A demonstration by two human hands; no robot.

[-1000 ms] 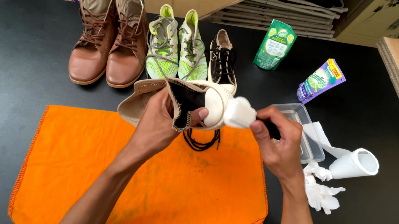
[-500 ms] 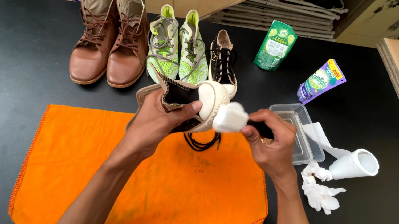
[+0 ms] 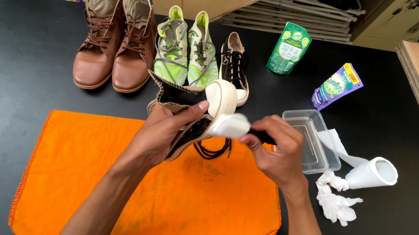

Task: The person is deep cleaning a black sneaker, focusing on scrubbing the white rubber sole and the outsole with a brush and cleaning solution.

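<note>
From the head view, my left hand point(image 3: 164, 135) is wrapped around a black canvas sneaker with a cream rubber toe cap point(image 3: 204, 114), thumb pressed on its side, holding it up over the far edge of the orange cloth point(image 3: 151, 193) near the middle of the black surface point(image 3: 12, 73). My right hand point(image 3: 276, 157) is closed on a white wad of tissue point(image 3: 231, 125) pressed against the toe cap; something dark shows in that grip too, but I cannot tell what it is. I judge the step in hand to be wiping the rubber toe. The next move calls for turning the sneaker in my left hand to bring an unwiped stretch of rubber under the wad.

At twelve o'clock, close beyond the shoe, stand the matching black sneaker point(image 3: 235, 68), a pair of green mesh trainers point(image 3: 187, 48) and a pair of brown leather boots point(image 3: 115, 39). At three o'clock, just beside my right hand, sits a clear plastic tray point(image 3: 310, 140), then a white paper roll point(image 3: 373, 174) and crumpled tissues point(image 3: 337, 201). A green pouch point(image 3: 289, 48) and a purple pouch point(image 3: 336, 86) lie at one to two o'clock.

The open room is toward six and nine o'clock, over the cloth; my right elbow has less space, with the tray and roll near.
</note>
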